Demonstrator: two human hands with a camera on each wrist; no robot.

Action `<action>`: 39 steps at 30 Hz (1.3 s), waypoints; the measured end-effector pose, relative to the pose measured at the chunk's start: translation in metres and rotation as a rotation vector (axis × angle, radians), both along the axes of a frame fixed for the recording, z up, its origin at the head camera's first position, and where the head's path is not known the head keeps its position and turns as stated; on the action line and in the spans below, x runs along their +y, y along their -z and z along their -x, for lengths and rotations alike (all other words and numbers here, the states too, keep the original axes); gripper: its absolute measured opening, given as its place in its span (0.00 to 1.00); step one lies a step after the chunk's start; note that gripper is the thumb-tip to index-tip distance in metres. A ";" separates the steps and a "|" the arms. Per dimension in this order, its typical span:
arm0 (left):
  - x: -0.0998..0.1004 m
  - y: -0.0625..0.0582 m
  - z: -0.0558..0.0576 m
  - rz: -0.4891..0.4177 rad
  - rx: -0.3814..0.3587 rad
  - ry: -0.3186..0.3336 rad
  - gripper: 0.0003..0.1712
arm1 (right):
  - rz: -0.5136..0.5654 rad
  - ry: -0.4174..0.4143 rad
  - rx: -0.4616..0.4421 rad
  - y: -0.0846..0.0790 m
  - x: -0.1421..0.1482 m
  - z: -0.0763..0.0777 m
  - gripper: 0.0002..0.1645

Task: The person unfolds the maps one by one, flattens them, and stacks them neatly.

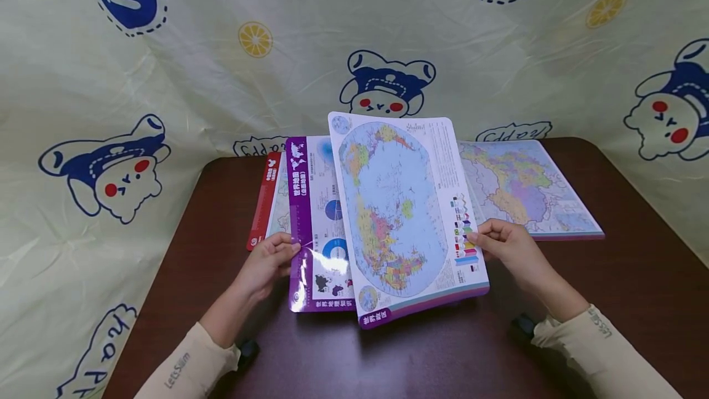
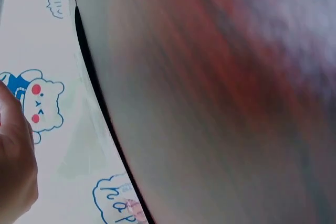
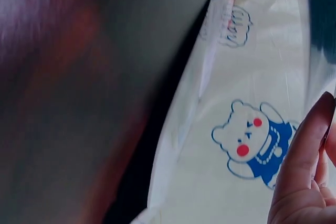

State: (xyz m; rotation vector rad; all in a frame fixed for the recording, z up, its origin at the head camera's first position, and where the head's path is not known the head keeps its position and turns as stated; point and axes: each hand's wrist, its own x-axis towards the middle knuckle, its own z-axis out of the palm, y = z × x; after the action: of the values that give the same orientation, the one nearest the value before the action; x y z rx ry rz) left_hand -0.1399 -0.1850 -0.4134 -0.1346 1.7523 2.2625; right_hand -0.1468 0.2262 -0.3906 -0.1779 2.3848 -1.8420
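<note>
Top map (image 1: 396,214): there's "世界政区"
Purple sheet (image 1: 301,217): "世界地图" up top, "世界地理知识" below
Sleeve (image 1: 185,365): "LetsSlim" here
Cloth (image 1: 293,82): and there's "happy"

Cartoon-printed sheeting (image 1: 299,85) hangs behind a brown table (image 1: 432,356).

Around a slightly tilted world map (image 1: 396,214), the right hand (image 1: 509,248) sits toward 4 o'clock, its fingers pinching the near right edge. Toward 8 o'clock, the left hand (image 1: 268,263) grips the purple band of a chart (image 1: 318,226) partly covered by the world map. A red-edged sheet (image 1: 266,202) peeks out at 9 o'clock; another colored map (image 1: 520,189) lies at 3 o'clock on the dark tabletop (image 1: 310,362). At 12 o'clock hangs a pale cloth (image 1: 210,79) printed with cartoon bears (image 1: 133,171).
</note>
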 end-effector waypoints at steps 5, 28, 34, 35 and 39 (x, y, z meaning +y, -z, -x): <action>-0.010 -0.001 0.002 0.025 0.018 -0.026 0.07 | -0.003 0.059 0.036 0.025 0.031 0.017 0.11; -0.065 -0.007 0.009 0.038 0.080 -0.170 0.11 | -0.167 0.391 -0.107 -0.013 0.111 0.007 0.26; -0.072 -0.007 0.013 0.041 0.066 -0.179 0.10 | -0.244 0.492 -0.166 -0.006 0.138 0.010 0.28; -0.073 -0.006 0.014 0.041 0.065 -0.178 0.11 | -0.257 0.510 -0.175 -0.004 0.142 0.010 0.26; -0.076 -0.005 0.019 0.051 0.057 -0.193 0.10 | -0.290 0.567 -0.204 0.004 0.157 0.014 0.26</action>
State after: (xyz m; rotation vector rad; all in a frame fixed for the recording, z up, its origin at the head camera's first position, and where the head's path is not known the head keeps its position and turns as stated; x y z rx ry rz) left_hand -0.1587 -0.2610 -0.4081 -0.2626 1.9017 2.3755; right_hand -0.1610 0.3837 -0.3943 0.7459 2.6855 -1.5511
